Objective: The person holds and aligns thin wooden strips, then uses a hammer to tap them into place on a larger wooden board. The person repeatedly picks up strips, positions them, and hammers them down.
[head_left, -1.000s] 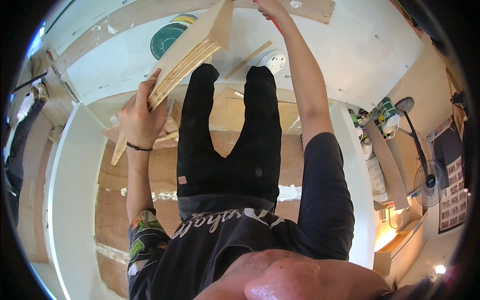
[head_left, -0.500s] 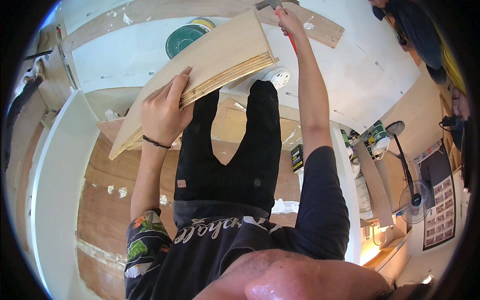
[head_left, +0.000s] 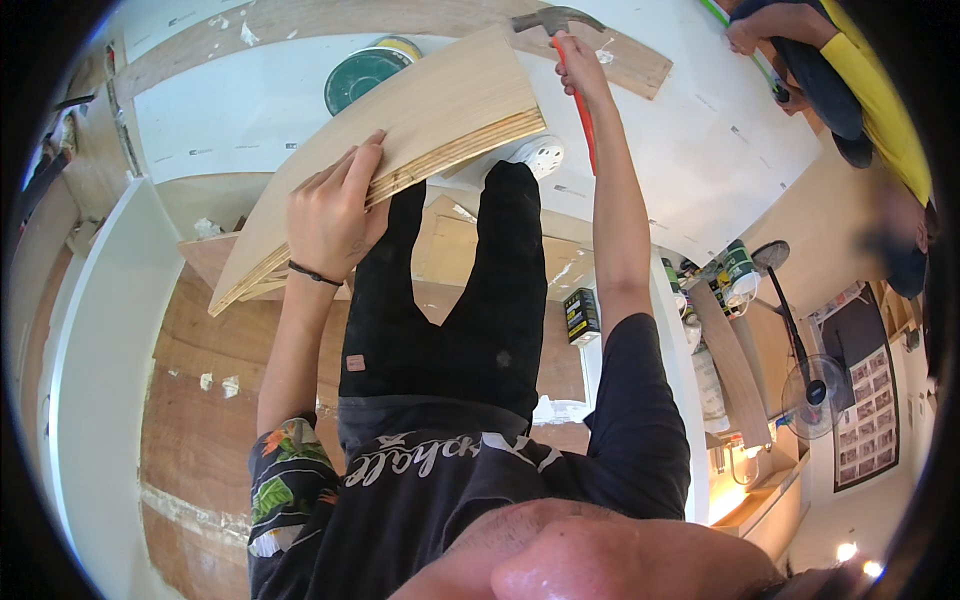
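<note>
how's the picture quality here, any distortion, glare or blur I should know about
Head view: strong fisheye bend, so the plywood stack in the left hand looks bowed, with a black rim all round; the right hand and hammer are sharp; bright lamp glare sits low right; the chin at the bottom edge is soft, too close to focus.

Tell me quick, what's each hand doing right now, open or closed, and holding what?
Left hand: closed on the edge of the stack of plywood boards.
Right hand: closed around the red handle of the hammer.
</note>
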Demonstrator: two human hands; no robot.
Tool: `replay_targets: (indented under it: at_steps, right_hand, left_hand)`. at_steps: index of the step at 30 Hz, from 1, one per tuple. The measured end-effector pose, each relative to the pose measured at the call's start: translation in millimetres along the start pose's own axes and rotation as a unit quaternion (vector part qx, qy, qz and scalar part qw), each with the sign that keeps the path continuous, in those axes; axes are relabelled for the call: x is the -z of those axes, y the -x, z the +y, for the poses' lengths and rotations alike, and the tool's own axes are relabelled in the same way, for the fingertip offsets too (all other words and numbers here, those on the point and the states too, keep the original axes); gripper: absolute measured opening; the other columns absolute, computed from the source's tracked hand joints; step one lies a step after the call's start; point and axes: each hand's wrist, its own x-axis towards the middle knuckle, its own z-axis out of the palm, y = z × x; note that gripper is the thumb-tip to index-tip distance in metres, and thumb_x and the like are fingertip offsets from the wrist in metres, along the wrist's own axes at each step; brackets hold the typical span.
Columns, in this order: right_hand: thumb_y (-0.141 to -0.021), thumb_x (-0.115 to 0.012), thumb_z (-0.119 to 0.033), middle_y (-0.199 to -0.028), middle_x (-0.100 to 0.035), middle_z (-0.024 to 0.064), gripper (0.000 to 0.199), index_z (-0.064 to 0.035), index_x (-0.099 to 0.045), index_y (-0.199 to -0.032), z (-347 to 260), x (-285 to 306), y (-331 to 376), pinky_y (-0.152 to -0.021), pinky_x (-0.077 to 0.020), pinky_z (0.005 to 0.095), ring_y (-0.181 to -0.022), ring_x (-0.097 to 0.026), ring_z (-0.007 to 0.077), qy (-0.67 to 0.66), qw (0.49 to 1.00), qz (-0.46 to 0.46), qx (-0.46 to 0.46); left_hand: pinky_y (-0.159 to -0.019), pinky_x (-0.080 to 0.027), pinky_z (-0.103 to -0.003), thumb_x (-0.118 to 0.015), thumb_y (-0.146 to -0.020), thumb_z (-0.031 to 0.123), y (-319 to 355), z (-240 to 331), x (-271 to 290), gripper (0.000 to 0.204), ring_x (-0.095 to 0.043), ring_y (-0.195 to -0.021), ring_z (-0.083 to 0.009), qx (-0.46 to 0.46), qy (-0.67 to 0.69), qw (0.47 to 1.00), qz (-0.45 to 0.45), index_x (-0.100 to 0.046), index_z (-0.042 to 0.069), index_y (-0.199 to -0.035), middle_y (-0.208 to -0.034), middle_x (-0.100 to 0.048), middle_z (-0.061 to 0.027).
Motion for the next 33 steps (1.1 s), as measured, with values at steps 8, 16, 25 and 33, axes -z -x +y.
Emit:
replay_targets:
  at_steps: [8, 16, 25, 33]
  right_hand:
    - [-0.098, -0.049, -0.053, -0.063, -0.048, -0.0021, 0.048, -0.0089, -0.064, -0.112, -17.9, 9.6, 26.0, -0.043, -0.0343, 0.0244, -0.049, -0.041, 0.0071, 0.013, 0.999, -0.052, -0.002]
    - [-0.099, -0.048, -0.052, -0.062, -0.045, -0.0035, 0.048, -0.0082, -0.065, -0.110, -31.0, 14.0, 53.8, -0.042, -0.0310, 0.0239, -0.049, -0.039, 0.0057, 0.010, 1.000, -0.014, 0.010]
    - [-0.099, -0.049, -0.054, -0.062, -0.044, -0.0032, 0.049, -0.0083, -0.063, -0.111, -43.5, 19.0, 69.7, -0.043, -0.0299, 0.0243, -0.049, -0.038, 0.0063, 0.014, 0.999, -0.029, 0.003]
    - [-0.100, -0.047, -0.054, -0.061, -0.040, -0.0057, 0.045, -0.0139, -0.061, -0.113, -50.3, 21.8, 89.5, -0.040, -0.0238, 0.0208, -0.044, -0.029, 0.0026, 0.009, 0.998, -0.055, -0.017]
  left_hand:
    - [-0.066, -0.056, -0.037, -0.068, -0.072, 0.006, 0.7, -1.5, -2.0, 0.039, -0.070, -0.079, -0.0296, 0.003, -0.013, 1.000, -0.001, -0.062, 0.007, -0.111, -0.104, -0.073, -0.0104]
    - [-0.069, -0.057, -0.038, -0.069, -0.073, 0.005, 2.6, -3.3, -3.8, 0.040, -0.072, -0.090, -0.0282, -0.006, -0.004, 1.000, -0.002, -0.060, 0.008, -0.112, -0.103, -0.072, -0.0116]
    - [-0.067, -0.055, -0.038, -0.069, -0.074, 0.008, 4.7, -4.7, -9.5, 0.041, -0.070, -0.077, -0.0297, -0.004, 0.003, 1.000, 0.022, -0.063, 0.012, -0.115, -0.097, -0.073, -0.0106]
    - [-0.072, -0.058, -0.039, -0.069, -0.074, 0.007, 7.3, -0.3, -6.9, 0.040, -0.071, -0.098, -0.0281, 0.002, -0.010, 1.000, -0.008, -0.056, 0.008, -0.112, -0.105, -0.071, -0.0109]
